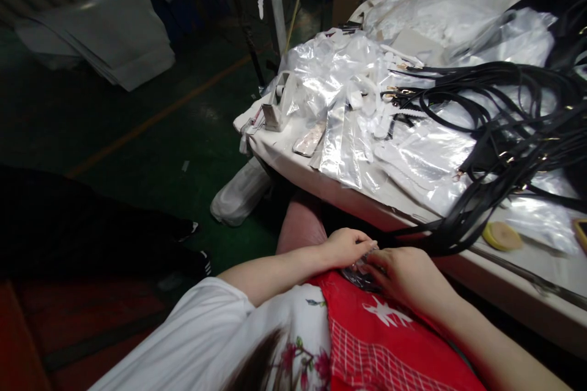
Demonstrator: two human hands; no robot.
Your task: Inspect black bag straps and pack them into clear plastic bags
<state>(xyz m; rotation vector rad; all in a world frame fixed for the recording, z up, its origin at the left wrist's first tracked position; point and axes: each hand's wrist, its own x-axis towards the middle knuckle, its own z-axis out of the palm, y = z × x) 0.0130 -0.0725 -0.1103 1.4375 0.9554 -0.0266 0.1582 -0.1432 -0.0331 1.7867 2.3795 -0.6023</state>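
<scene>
Two hands low in front of us, close together over the lap. The left hand (347, 248) and right hand (403, 270) both have bent fingers pinching one dark item in clear film (360, 280). It lies at the top of the red apron (394, 324), just off the table edge; the fingers cover much of it, so we cannot say what it is. One pink-clad knee (300, 225) shows beyond.

On the white table (287, 165) we count one tape dispenser (276, 107), one flat phone-like slab (310, 139) and one yellow tape roll (502, 236). A yellow-edged object (581, 232) is cut off at right. Clear plastic bags (337, 73) and black straps (495, 104) overlap too much for us to count.

On the floor, one white wrapped bundle (241, 192). At left, another person's two dark shoes (204, 263); the legs above merge into shadow.
</scene>
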